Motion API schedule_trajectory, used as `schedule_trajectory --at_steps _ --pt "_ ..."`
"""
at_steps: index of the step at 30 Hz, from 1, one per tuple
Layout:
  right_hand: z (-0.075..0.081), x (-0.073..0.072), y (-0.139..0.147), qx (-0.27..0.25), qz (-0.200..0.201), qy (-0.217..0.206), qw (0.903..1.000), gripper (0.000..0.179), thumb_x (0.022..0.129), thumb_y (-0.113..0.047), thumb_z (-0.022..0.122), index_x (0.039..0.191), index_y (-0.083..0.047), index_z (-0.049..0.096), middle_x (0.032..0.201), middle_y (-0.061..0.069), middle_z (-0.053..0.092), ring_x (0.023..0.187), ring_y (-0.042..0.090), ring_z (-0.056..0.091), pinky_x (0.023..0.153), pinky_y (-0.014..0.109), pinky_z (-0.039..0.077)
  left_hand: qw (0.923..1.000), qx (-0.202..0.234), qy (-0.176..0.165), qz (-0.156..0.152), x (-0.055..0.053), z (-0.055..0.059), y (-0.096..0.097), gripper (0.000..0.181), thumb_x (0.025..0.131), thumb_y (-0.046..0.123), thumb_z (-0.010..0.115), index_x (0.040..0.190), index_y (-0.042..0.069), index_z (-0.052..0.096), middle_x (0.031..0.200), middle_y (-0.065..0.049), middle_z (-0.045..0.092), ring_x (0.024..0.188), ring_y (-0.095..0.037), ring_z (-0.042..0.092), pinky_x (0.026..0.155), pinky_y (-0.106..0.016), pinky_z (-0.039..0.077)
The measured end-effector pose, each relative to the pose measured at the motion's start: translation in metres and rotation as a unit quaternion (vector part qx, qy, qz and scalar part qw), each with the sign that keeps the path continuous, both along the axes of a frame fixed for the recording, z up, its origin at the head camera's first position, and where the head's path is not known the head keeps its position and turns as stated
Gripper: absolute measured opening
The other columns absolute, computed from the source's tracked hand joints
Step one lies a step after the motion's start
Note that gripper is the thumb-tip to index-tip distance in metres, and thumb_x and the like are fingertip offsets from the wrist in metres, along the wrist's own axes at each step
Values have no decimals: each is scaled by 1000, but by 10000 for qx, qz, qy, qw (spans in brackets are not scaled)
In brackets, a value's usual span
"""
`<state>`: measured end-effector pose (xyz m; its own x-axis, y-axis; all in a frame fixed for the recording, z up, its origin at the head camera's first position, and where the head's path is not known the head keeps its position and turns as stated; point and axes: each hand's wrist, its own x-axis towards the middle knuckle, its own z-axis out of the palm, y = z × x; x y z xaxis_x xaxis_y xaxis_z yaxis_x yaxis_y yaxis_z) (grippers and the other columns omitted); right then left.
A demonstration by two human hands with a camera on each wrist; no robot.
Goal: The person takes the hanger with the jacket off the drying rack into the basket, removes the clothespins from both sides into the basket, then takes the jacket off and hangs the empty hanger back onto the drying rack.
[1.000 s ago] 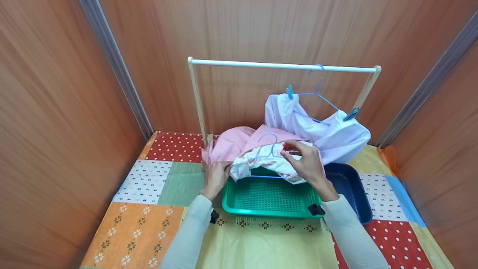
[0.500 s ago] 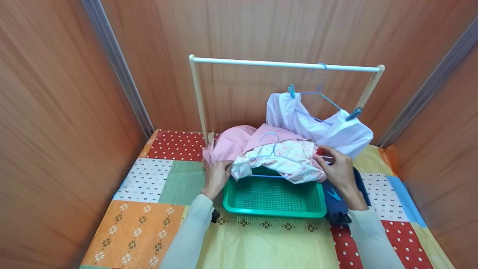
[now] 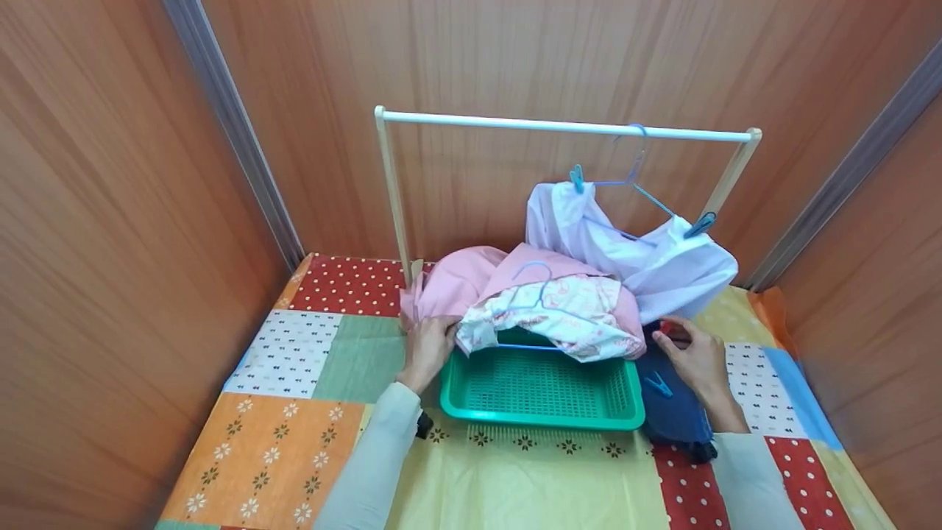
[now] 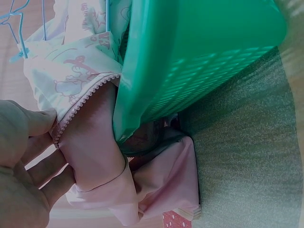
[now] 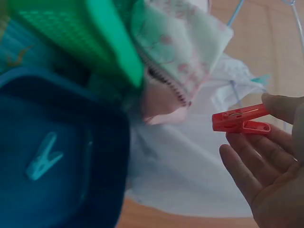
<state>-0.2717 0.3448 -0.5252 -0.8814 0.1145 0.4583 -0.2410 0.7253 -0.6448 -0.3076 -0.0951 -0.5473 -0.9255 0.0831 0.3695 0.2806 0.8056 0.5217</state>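
In the head view, my left hand [image 3: 429, 353] pinches the left edge of a pink garment with a white printed part [image 3: 581, 294]. The left wrist view shows thumb and fingers at its toothed trim [image 4: 88, 95]. A blue hanger [image 3: 543, 298] lies in the garment, which drapes over the back of a green basket [image 3: 541, 422]. To the right, my right hand [image 3: 699, 361] holds a red clothespin [image 5: 225, 122] between thumb and fingers, beside the garment's right corner. Below that hand is a navy tray [image 5: 122, 161] with a light blue clothespin [image 5: 43, 159] in it.
Behind stands a rack with a white bar [image 3: 515, 124] and wooden posts. From it hangs a pale lavender cloth [image 3: 625, 254] on a hanger, with a clothespin at each side. Wood-grain panels [image 3: 132, 258] enclose the patchwork tablecloth [image 3: 272, 456].
My right hand has moved right with the red clothespin, from the garment's middle, past its right corner, to above the tray. My left hand keeps its place at the left edge.
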Motion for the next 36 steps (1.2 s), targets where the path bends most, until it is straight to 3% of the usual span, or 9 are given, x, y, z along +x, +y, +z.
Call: schedule_trajectory --at_steps 3,6,8,10,16,25,29,36 --pt "-12 -1 10 196 -143 -376 9990 34 87 -18 75 116 0 69 103 20 74 92 36 71 71 3 45 10000 9 0 -2 0 0 0 17 95 16 65 107 15 77 81 -6 75 67 -14 60 67 -38 54" --pt "-23 -1 17 365 -240 -743 9963 36 89 -18 73 120 1 67 107 22 72 96 37 70 80 27 55 10000 20 64 18 0 -1 0 17 94 15 66 107 14 77 82 -6 75 68 -16 63 67 -39 54" --pt "-30 0 21 380 -277 -993 9939 37 91 -18 71 122 2 65 109 24 71 99 38 69 85 45 55 9999 20 113 -7 0 -3 0 17 94 15 66 106 14 77 86 -6 76 73 -19 67 69 -40 56" --pt "-35 1 25 343 -295 -1227 9914 38 92 -18 69 124 3 63 112 26 69 102 40 67 89 53 52 9999 14 148 -36 1 -4 0 16 94 15 66 105 14 78 92 -6 77 80 -21 71 72 -42 57" --pt "-48 3 35 311 -314 -1786 9829 41 95 -19 65 130 2 59 118 28 65 108 42 64 92 54 51 9999 26 145 -71 1 -6 0 18 94 15 66 107 14 77 99 -6 77 89 -23 73 77 -43 58" --pt "-53 2 41 362 -300 -2026 9781 43 96 -17 62 133 4 55 124 29 63 113 44 63 93 54 51 10000 -33 -6 -31 0 -3 0 17 94 15 66 107 14 77 97 -6 77 85 -21 72 77 -43 58" --pt "-42 3 37 397 -317 -1902 9804 44 96 -18 62 134 3 55 127 29 62 115 43 61 94 55 50 10000 -32 21 -25 -1 -2 0 17 94 15 66 106 14 77 95 -6 77 84 -23 72 76 -44 58" --pt "-16 3 16 354 -119 -1197 9921 40 94 -18 66 129 1 60 124 25 65 112 41 64 92 54 52 9999 -18 145 -23 -1 -1 0 16 94 15 66 105 14 78 93 -6 77 83 -23 72 74 -44 58"
